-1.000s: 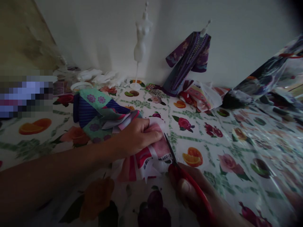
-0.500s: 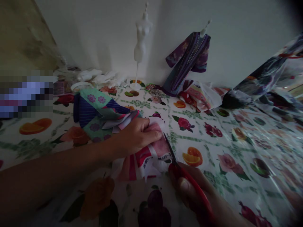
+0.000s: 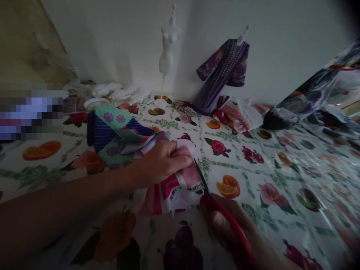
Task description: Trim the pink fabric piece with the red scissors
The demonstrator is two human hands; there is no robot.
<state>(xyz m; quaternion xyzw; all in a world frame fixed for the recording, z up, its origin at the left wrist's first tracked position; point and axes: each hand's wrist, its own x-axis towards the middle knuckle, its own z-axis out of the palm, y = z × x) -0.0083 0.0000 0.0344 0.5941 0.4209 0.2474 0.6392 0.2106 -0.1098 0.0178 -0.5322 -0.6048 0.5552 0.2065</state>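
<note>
Looking like a home sewing corner for doll clothing. Standing against the wall: a bare white miniature dress form (image 3: 168, 52) and a second form wearing a purple robe (image 3: 223, 73). Covering the bench: a fruit-and-flower oilcloth (image 3: 281, 176). Lying about: fabric scraps (image 3: 118, 135) and red-handled scissors (image 3: 225, 221).

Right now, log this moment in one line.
left hand: pinning pink fabric | right hand: holding red scissors, blades at fabric edge | surface: floral tablecloth
</note>
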